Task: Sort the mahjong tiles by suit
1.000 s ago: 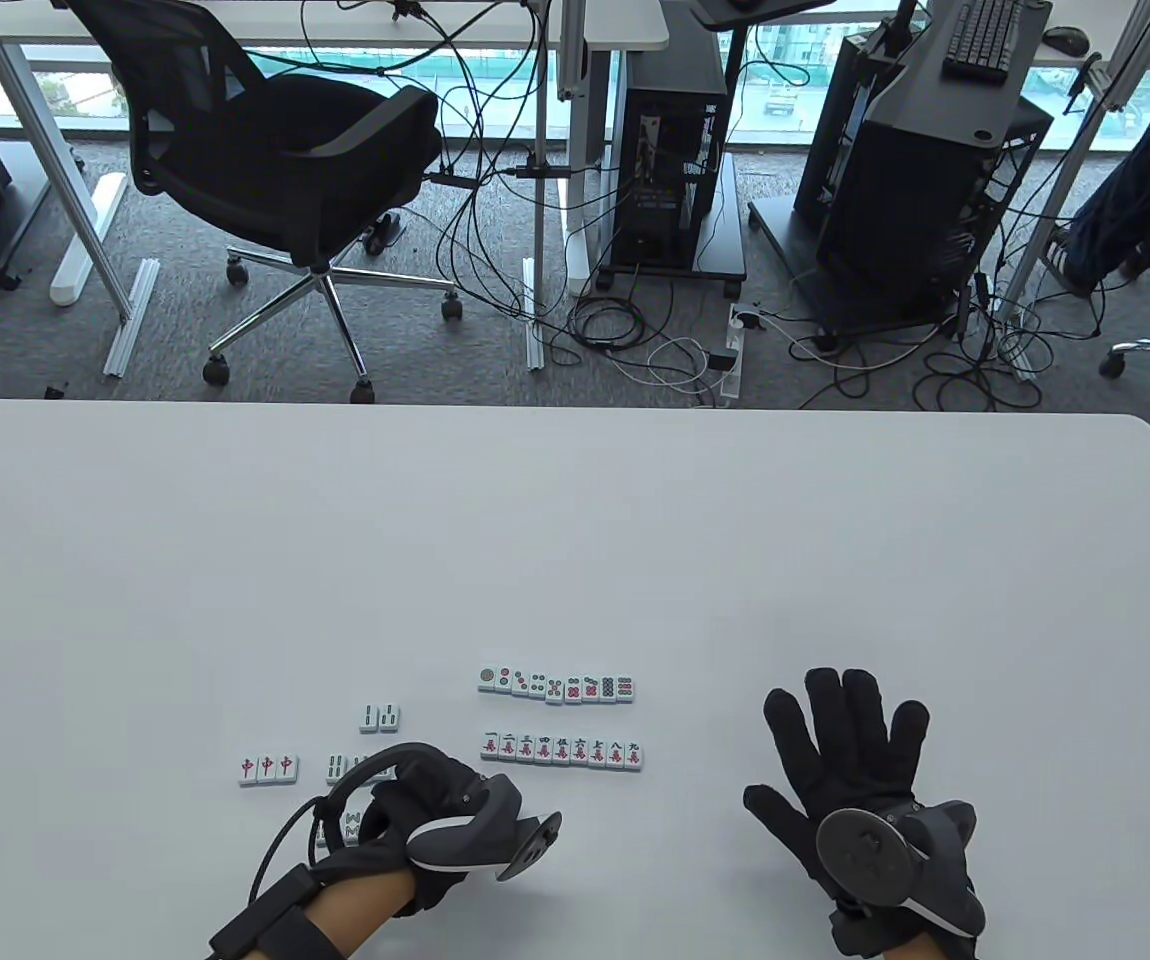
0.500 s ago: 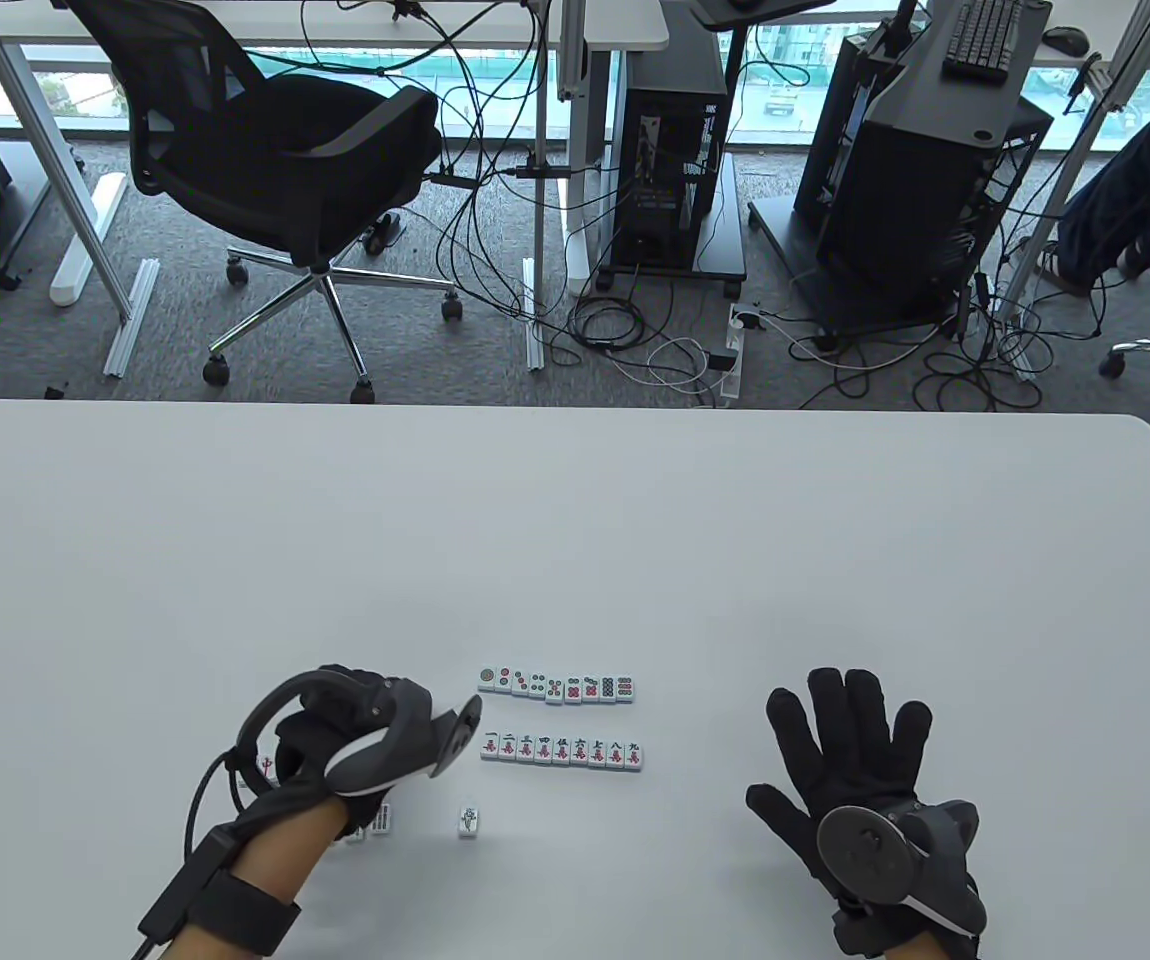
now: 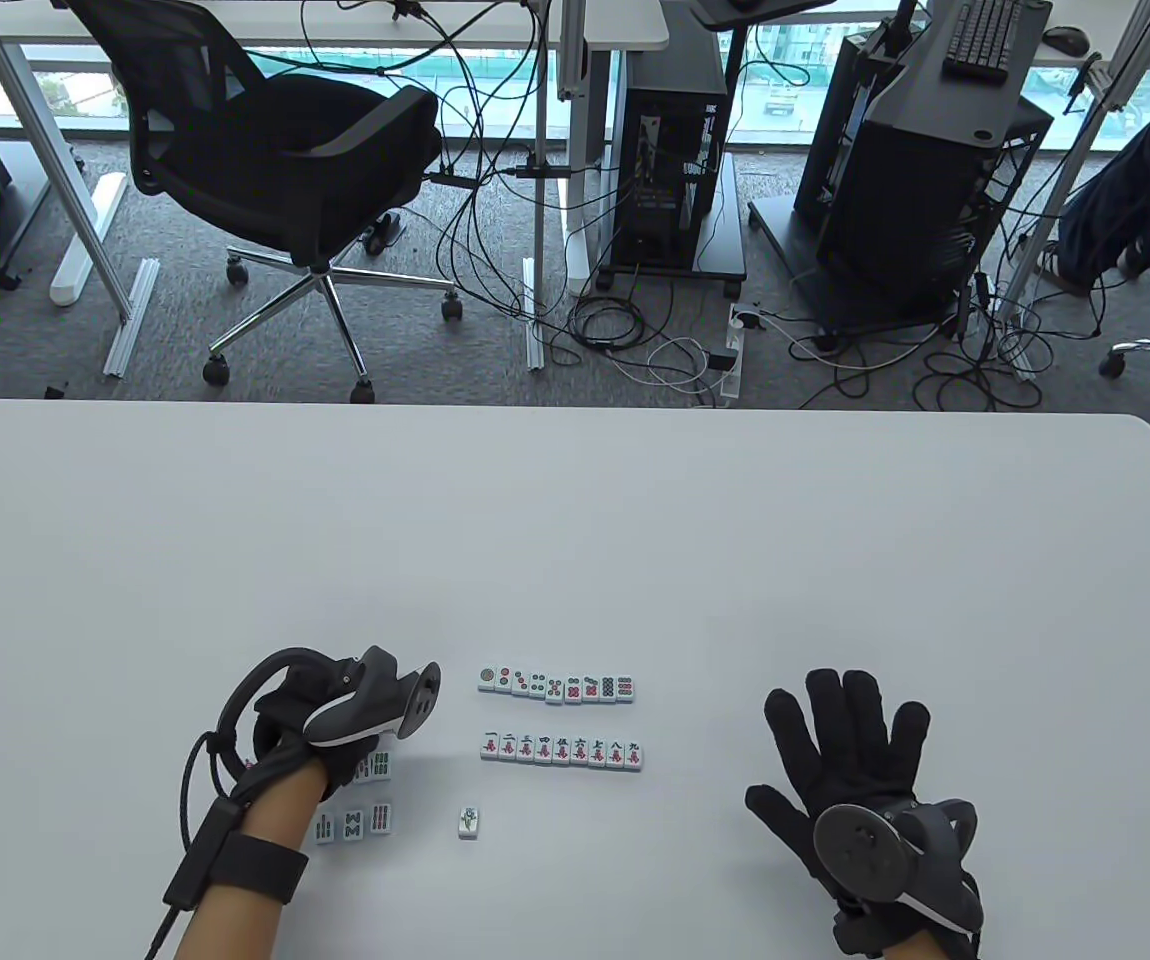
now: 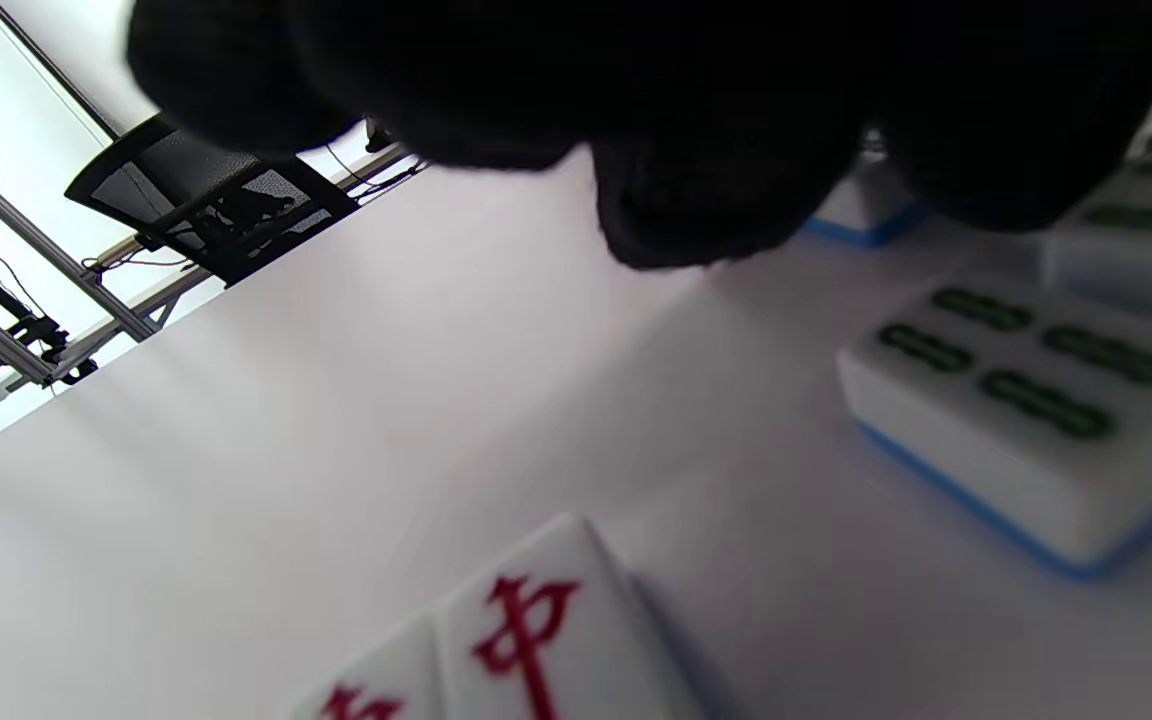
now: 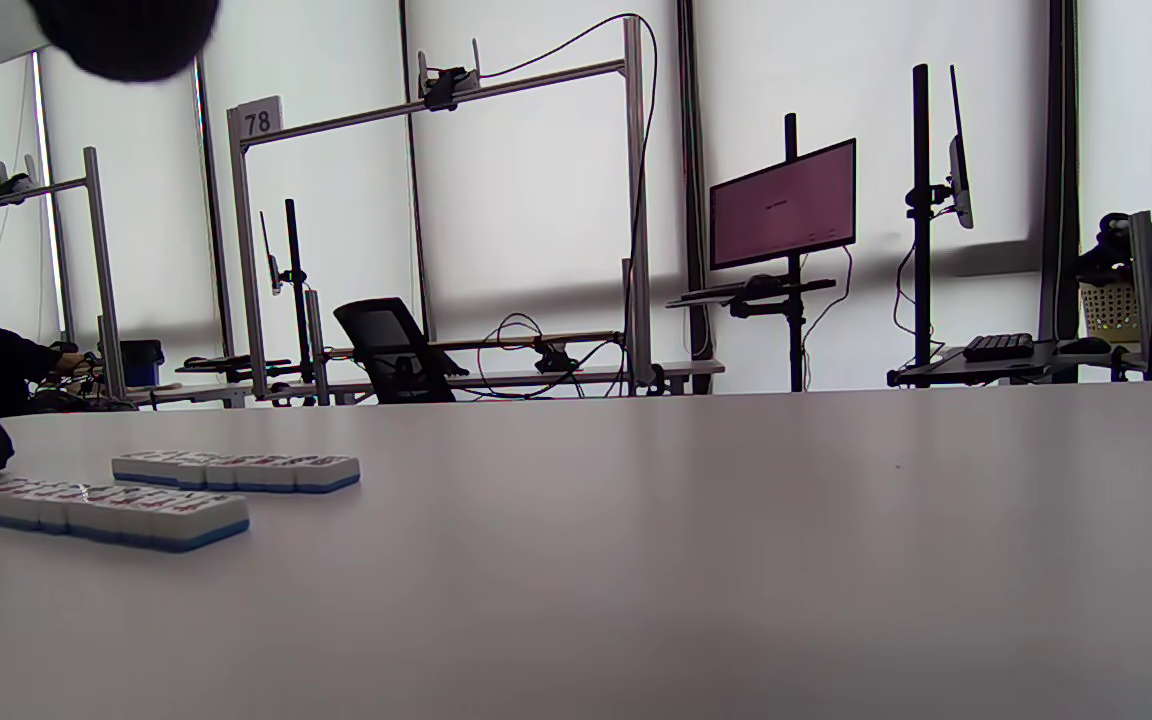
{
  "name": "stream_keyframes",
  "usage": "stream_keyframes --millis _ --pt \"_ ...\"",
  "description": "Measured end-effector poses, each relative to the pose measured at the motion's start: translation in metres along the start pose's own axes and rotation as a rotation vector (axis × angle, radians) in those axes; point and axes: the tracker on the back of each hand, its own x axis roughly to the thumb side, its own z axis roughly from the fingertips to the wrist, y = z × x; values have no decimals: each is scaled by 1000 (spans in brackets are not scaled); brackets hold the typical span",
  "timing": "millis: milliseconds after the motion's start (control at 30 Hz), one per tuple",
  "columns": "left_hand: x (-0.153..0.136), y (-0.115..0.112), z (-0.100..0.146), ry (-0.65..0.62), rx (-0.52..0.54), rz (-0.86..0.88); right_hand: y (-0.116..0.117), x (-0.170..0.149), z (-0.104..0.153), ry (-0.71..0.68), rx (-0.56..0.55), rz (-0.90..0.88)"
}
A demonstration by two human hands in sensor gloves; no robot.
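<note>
The left hand (image 3: 320, 725) is up and to the left now, over the loose bamboo tiles, having swung away from the spot below the two finished rows. Behind it sits what it dropped off: a lone bird tile (image 3: 469, 822), the one of bamboo, lying by itself just under the left end of the character row (image 3: 562, 750). That reads to me as the start of a third row.

Above, the dots row (image 3: 555, 685) is complete-looking and untouched. Three bamboo tiles (image 3: 353, 822) lie side by side near the left wrist, and another bamboo tile (image 3: 379, 766) peeks out beside the glove. From the wrist camera the gloved fingertips (image 4: 706, 190) hang curled just above the table (image 3: 575, 540), with a four-bamboo tile (image 4: 1026, 400) close beside and red-dragon tiles (image 4: 526, 640) nearer the lens. Whether the fingers already pinch a tile beneath them, I cannot tell.

The right hand (image 3: 850, 770) lies flat, fingers spread, palm on the table, holding nothing, well to the right of the rows.

My guess: the next bamboo is being fetched to sit beside the bird.
</note>
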Motion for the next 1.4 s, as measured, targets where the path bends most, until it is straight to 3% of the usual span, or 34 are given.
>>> stream_keyframes --millis 267,433,600,667,800,900,1167,1400 --pt "-2 -1 0 -11 12 70 0 -1 -1 7 10 -13" --pt "-12 30 18 95 139 43 1 0 -1 2 12 -15" --pt "11 61 41 -11 204 212 1 0 -1 1 16 -14" --pt "36 68 52 -107 213 218 1 0 -1 0 17 -16" --pt "84 60 64 -270 193 181 1 1 -1 -6 17 -22" --pt "106 55 70 -316 215 115 1 1 0 -10 15 -25" --pt "118 51 73 -316 242 -71 1 1 0 -12 21 -33" --pt "121 42 68 -331 178 -79 1 2 0 -15 28 -30"
